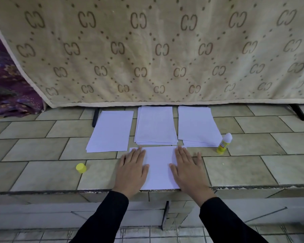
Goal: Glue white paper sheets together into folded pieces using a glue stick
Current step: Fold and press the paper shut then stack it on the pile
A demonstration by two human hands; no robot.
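A white paper sheet (159, 167) lies on the tiled ledge (51, 172) near its front edge. My left hand (132, 170) presses flat on its left side, fingers straight. On the sheet's right side my right hand (188, 170) presses flat in the same way. Behind the sheet are a single white sheet (111, 131) at left, a paper stack (155, 126) in the middle and another stack (197, 127) at right. An uncapped yellow glue stick (224, 143) stands upright right of the stacks. Its yellow cap (81, 168) lies left of my left hand.
A beige patterned blanket (147, 50) hangs behind the papers. Purple fabric (5, 88) sits at far left. Two black legs (95, 116) (297, 112) stand on the ledge under the blanket. The ledge's front edge drops off just below my wrists.
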